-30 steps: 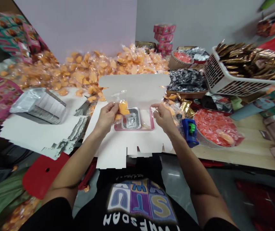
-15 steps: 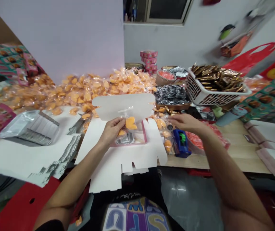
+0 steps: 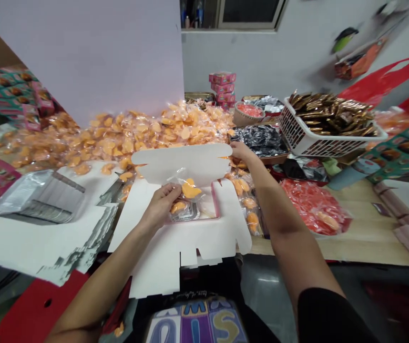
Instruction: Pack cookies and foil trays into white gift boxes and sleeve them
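Observation:
My left hand (image 3: 163,202) is closed, pinching the edge of a clear packet with an orange, sponge-like piece (image 3: 190,188) inside. The packet is over an open box (image 3: 216,202) with a pink edge. In the box are a clear plastic tray (image 3: 185,213) and another orange piece. The box rests on a white unfolded carton sheet (image 3: 154,257). My right hand (image 3: 239,151) reaches past the raised white flap (image 3: 183,159), at the right end of the heap of orange packets (image 3: 129,131). Its fingertips are partly hidden, so what they hold cannot be made out.
Right of my arm lie red packets (image 3: 310,205). Behind them are a tray of black packets (image 3: 260,139) and a white basket (image 3: 333,143) of gold-brown packets. Flat carton sheets and a bagged stack (image 3: 59,197) are on the left. Small pink boxes (image 3: 222,88) stand at the back.
My right hand has moved forward and left, from above the blue tape dispenser to the orange packets behind the flap; my arm now hides the dispenser. My left hand keeps its packet.

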{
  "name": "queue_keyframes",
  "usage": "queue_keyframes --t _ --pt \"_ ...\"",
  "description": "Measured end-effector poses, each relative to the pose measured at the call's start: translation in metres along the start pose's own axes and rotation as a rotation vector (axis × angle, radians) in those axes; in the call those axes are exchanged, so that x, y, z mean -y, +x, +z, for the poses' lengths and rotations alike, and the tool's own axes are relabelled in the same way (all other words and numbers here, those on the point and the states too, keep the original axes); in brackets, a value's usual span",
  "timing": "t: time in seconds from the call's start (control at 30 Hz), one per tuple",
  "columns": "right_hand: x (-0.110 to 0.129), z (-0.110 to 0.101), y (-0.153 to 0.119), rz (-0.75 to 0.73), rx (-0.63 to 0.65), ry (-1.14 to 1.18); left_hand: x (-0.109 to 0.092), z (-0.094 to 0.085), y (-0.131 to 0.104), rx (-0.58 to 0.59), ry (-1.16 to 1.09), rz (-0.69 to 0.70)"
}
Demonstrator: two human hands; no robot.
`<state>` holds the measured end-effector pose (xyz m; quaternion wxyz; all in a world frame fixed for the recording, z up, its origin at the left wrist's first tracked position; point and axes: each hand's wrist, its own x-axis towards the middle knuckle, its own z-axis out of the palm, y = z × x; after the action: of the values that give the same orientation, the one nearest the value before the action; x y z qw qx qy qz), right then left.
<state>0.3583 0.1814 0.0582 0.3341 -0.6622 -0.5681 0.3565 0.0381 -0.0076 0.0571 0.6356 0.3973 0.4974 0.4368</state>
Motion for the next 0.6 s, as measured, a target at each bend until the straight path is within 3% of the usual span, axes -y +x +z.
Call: queue_keyframes --t 0.23,0.37,0.47,0.53,0.6 --pt "-0.020 -0.059 -0.052 0.002 -0.127 0.203 0.007 0.006 0.005 -0.049 -0.037 -0.030" --pt "-0.019 -0.081 -0.104 -0.086 -0.041 0.301 0.010 0.005 0.005 -0.054 -0.045 -0.042" --pt "-0.013 -0.066 -0.139 -0.242 0.184 0.298 0.013 0.003 0.007 -0.069 -0.047 -0.003" --pt "-0.008 -0.038 -0.153 -0.351 0.296 0.178 0.015 0.004 0.009 -0.071 -0.038 0.032" --pt "-0.004 -0.003 -0.158 -0.434 0.321 -0.018 0.017 0.004 0.011 -0.069 -0.030 0.064"
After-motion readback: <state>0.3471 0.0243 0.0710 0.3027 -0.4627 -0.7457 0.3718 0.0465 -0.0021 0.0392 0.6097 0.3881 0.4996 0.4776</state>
